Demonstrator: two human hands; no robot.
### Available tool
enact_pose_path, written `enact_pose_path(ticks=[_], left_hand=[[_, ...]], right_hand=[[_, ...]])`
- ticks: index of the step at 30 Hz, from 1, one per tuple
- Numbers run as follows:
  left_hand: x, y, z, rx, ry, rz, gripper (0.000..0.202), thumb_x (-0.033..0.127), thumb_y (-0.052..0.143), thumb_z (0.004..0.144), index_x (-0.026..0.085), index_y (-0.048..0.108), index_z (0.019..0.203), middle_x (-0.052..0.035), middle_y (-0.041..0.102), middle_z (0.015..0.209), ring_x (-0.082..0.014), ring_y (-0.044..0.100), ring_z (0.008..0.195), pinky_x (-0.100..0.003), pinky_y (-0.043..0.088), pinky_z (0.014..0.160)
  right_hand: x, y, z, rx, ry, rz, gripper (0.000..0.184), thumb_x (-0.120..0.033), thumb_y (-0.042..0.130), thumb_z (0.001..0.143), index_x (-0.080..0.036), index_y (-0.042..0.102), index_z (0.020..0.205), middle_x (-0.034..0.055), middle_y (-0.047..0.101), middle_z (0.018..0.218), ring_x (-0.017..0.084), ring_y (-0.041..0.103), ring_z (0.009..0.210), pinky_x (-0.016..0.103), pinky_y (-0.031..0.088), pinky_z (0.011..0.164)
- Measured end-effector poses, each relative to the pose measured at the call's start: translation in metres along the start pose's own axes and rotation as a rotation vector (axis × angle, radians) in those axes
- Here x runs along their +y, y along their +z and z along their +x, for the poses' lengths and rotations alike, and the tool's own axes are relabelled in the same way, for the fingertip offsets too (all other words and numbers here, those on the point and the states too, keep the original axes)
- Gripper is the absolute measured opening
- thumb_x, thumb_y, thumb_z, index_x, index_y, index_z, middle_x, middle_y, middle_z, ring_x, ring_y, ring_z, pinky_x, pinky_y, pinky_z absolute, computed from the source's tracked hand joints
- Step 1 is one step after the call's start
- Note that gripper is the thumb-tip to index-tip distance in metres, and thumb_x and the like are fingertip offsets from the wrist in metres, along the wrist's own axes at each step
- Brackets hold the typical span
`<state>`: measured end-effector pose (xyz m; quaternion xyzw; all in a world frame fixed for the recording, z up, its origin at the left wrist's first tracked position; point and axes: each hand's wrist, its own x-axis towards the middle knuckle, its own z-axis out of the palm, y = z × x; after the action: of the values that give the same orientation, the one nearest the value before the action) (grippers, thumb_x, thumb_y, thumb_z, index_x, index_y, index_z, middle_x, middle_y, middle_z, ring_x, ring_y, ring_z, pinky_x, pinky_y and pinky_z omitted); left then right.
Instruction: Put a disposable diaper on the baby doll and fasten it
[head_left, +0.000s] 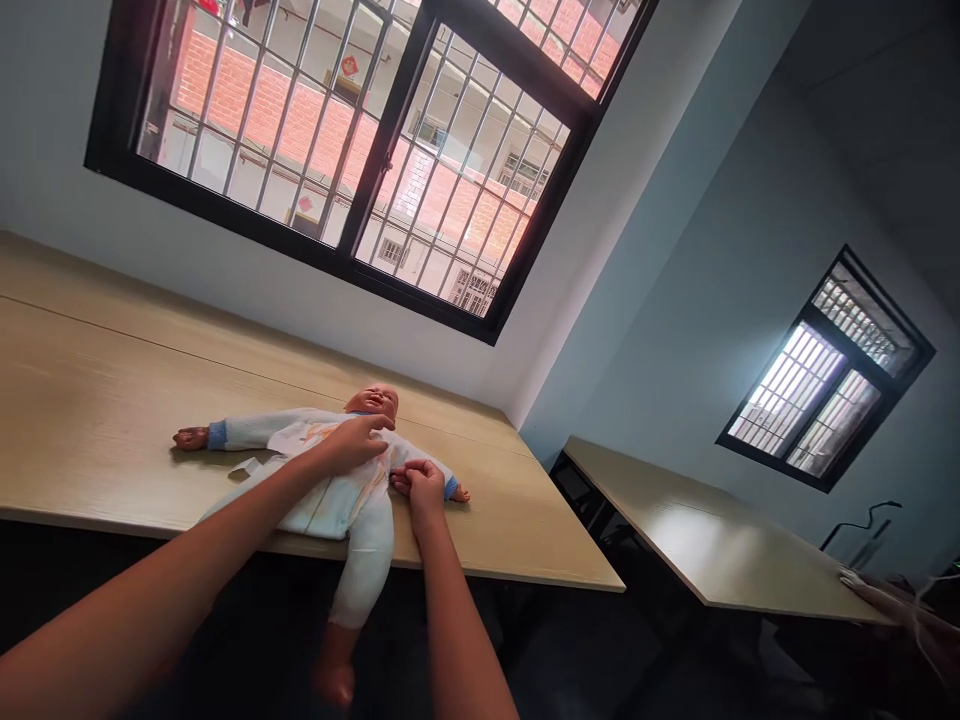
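Observation:
A baby doll [379,398] lies on its back on the wooden table [517,525], head toward the window and arms spread wide. It wears a white baby suit [319,510] with blue cuffs, and one leg hangs over the front edge. Across the doll's chest reaches my left hand [354,442], its fingers apart near the collar and touching the suit. Beside the doll's flank, my right hand [421,484] has its fingers pinched together close to the fabric. What lies between those fingertips is too small to make out. My left forearm covers part of the suit and the other leg.
A white tab or flap [246,467] sticks up beside the doll. Behind the table is a wall with a barred window [360,170]. A second table [697,530] stands to the right across a gap, with a person's arm [874,597] at its far right end.

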<state>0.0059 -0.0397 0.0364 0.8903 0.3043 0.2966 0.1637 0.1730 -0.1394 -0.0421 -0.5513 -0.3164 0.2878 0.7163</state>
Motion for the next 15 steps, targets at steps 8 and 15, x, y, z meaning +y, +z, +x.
enact_pose_path(ticks=[8, 15], left_hand=[[-0.031, -0.027, -0.114, 0.244, -0.264, 0.119, 0.049, 0.039, 0.051, 0.094, 0.012, 0.066, 0.131, -0.0206, 0.069, 0.126, -0.0381, 0.065, 0.119, -0.051, 0.049, 0.107], [0.008, -0.005, -0.163, 0.277, -0.185, -0.032, 0.049, 0.041, 0.046, 0.101, 0.019, 0.061, 0.142, -0.0155, 0.059, 0.147, -0.0336, 0.063, 0.125, -0.047, 0.051, 0.107]], right_hand=[[-0.045, 0.032, -0.016, -0.076, -0.215, -0.119, 0.011, -0.019, 0.059, 0.074, -0.019, 0.068, 0.081, 0.0019, 0.073, 0.074, 0.018, 0.068, 0.068, 0.027, 0.055, 0.064], [-0.075, 0.114, -0.044, -0.542, -0.731, -0.602, 0.021, -0.015, 0.062, 0.088, -0.023, 0.081, 0.094, 0.0046, 0.08, 0.106, 0.021, 0.071, 0.107, 0.034, 0.053, 0.1]])
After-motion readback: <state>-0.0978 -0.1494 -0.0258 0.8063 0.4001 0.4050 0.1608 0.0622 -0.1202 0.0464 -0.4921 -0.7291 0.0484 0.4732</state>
